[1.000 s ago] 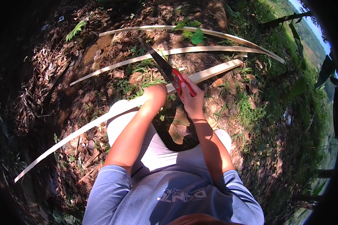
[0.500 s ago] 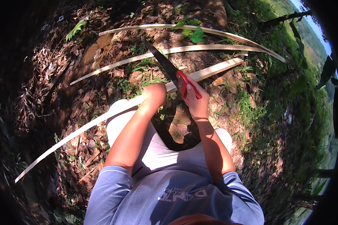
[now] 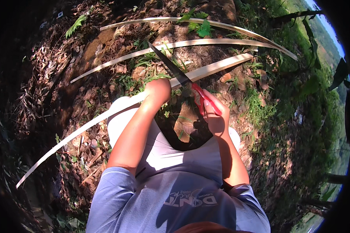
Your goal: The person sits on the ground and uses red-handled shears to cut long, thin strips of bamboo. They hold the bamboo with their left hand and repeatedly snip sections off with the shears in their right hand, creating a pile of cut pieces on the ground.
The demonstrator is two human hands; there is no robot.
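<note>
My left hand is closed round a long pale wooden strip, which runs from the far right across my left thigh to the lower left. A hand saw with a red handle is gripped in my right hand. Its dark blade lies across the strip just right of my left fist, the tip pointing up and left. Whether the teeth have cut into the wood cannot be made out. The fingers of my left hand are mostly hidden beneath the fist.
Two more pale strips lie on the ground beyond, their right ends meeting. Dry leaves and small green plants cover the ground. A brown leaf lies between my knees. Grass and a green slope extend to the right.
My right hand has pulled the saw back toward me and to the right, so the handle now sits clear of the strip. My left hand stays on the strip.
</note>
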